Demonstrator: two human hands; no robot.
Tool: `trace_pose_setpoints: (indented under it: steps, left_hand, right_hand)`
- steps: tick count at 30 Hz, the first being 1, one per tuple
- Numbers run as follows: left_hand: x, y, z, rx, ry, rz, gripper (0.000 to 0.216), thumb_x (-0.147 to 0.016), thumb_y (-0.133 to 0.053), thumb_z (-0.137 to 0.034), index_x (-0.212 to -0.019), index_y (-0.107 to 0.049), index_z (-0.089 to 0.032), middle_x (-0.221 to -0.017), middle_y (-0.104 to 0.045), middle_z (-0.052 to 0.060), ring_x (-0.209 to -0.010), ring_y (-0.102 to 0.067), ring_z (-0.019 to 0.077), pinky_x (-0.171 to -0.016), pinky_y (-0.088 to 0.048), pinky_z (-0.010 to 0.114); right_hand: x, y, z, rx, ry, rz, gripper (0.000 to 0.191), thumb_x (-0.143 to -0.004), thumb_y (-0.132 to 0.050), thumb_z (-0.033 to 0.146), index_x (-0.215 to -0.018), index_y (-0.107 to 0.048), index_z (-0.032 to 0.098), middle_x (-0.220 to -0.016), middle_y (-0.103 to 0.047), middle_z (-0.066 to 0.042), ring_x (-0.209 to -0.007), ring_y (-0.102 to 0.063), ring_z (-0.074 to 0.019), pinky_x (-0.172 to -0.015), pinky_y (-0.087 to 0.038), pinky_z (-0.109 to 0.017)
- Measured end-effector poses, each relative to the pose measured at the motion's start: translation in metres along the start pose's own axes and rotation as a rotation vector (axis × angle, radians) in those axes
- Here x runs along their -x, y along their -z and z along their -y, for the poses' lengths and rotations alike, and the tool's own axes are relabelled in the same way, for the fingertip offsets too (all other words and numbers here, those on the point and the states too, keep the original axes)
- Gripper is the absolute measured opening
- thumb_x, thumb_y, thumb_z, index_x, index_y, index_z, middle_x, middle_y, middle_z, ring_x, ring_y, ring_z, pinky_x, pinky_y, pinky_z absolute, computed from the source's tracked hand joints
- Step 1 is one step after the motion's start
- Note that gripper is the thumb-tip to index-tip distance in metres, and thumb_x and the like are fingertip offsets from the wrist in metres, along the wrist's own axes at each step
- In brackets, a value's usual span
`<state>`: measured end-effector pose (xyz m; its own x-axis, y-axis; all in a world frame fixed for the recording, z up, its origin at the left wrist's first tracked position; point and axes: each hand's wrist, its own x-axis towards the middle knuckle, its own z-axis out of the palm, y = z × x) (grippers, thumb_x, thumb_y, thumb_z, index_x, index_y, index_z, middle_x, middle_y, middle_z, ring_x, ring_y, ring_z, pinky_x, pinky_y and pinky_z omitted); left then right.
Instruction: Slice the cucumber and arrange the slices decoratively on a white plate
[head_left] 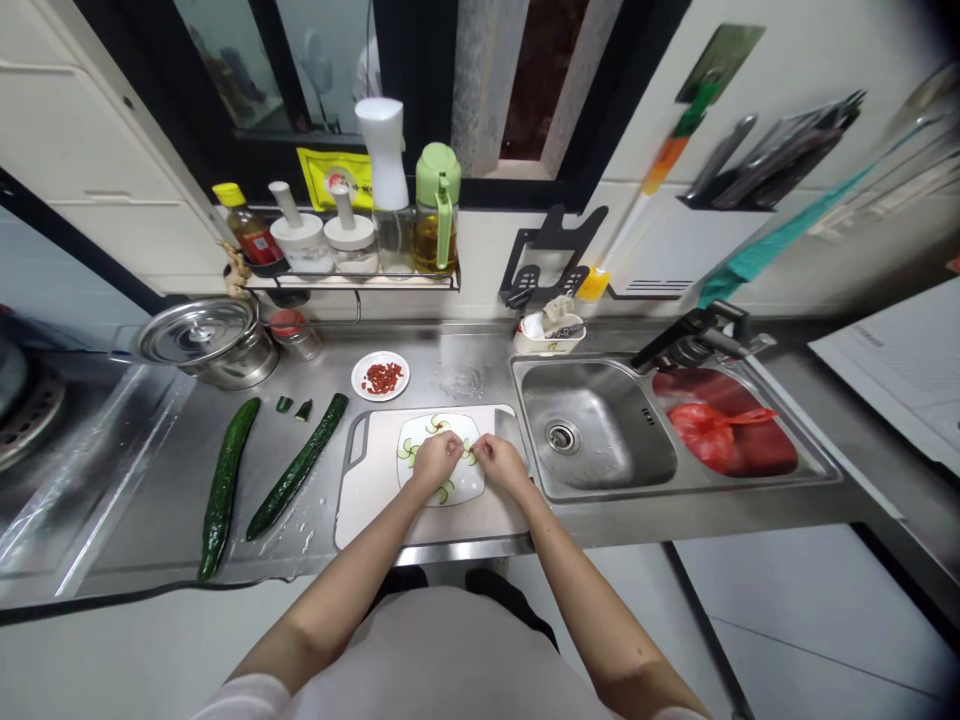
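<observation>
Left hand (pixel 435 458) and right hand (pixel 501 462) hover curled, fingertips nearly meeting, over the plate (pixel 471 487) of cucumber slices (pixel 406 450) on the board (pixel 371 495); whether they pinch a slice I cannot tell. Two cucumbers (pixel 298 465) lie left of the board on the counter (pixel 150 520), the sink (pixel 600 440) sits right, and a dish of red berries (pixel 381 377) stands behind.

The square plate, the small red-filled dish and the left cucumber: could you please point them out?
square plate (pixel 469 488): head view, bare lower-right corner.
small dish (pixel 357 377): head view, left rim.
left cucumber (pixel 223 487): head view, mid-length.
</observation>
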<state>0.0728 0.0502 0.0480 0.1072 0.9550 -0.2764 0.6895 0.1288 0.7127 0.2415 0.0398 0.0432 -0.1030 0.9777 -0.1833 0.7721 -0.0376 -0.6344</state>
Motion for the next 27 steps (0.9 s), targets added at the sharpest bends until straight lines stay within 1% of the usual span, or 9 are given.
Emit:
trace_pose_setpoints:
  steps: [3, 7, 15, 22, 27]
  left_hand:
    - [-0.007, -0.009, 0.001, -0.034, 0.007, 0.033, 0.014, -0.081, -0.060, -0.022, -0.092, -0.069, -0.022, -0.088, -0.073, 0.004, -0.086, -0.065, 0.0185, -0.075, -0.042, 0.026]
    - [-0.013, -0.016, 0.003, -0.046, 0.006, 0.047, 0.015, -0.081, -0.059, -0.020, -0.092, -0.069, -0.021, -0.087, -0.072, 0.005, -0.084, -0.065, 0.0185, -0.074, -0.042, 0.026]
    - [-0.016, -0.022, 0.006, -0.028, -0.013, 0.054, 0.016, -0.083, -0.055, -0.017, -0.088, -0.070, -0.020, -0.084, -0.072, 0.005, -0.081, -0.064, 0.0179, -0.074, -0.043, 0.026]
    - [-0.018, -0.023, 0.004, -0.040, 0.001, 0.054, 0.013, -0.083, -0.056, -0.019, -0.085, -0.069, -0.020, -0.085, -0.072, 0.005, -0.082, -0.064, 0.0183, -0.073, -0.043, 0.026]
    - [-0.017, -0.022, 0.001, -0.054, 0.005, 0.061, 0.012, -0.082, -0.058, -0.021, -0.085, -0.069, -0.019, -0.087, -0.072, 0.006, -0.082, -0.064, 0.0183, -0.072, -0.042, 0.026]
  right_hand:
    - [-0.002, -0.005, 0.001, 0.071, -0.025, 0.017, 0.015, -0.086, -0.051, 0.023, -0.086, -0.066, 0.018, -0.072, -0.064, 0.000, -0.066, -0.052, -0.0127, -0.060, -0.030, -0.021]
    - [-0.003, -0.004, 0.006, 0.139, -0.020, 0.039, 0.015, -0.087, -0.052, 0.022, -0.090, -0.066, 0.019, -0.079, -0.067, -0.002, -0.073, -0.054, -0.0137, -0.061, -0.030, -0.022]
    - [-0.004, -0.001, 0.013, 0.274, -0.013, 0.071, 0.017, -0.090, -0.049, 0.020, -0.091, -0.066, 0.020, -0.095, -0.069, -0.005, -0.086, -0.057, -0.0160, -0.068, -0.031, -0.024]
    - [-0.004, -0.001, 0.014, 0.353, 0.018, 0.083, 0.017, -0.092, -0.048, 0.022, -0.089, -0.065, 0.021, -0.095, -0.068, -0.006, -0.090, -0.057, -0.0174, -0.071, -0.031, -0.025]
    - [-0.006, -0.002, 0.014, 0.349, -0.003, 0.091, 0.014, -0.090, -0.050, 0.021, -0.090, -0.064, 0.021, -0.094, -0.068, -0.006, -0.089, -0.056, -0.0173, -0.070, -0.030, -0.025]
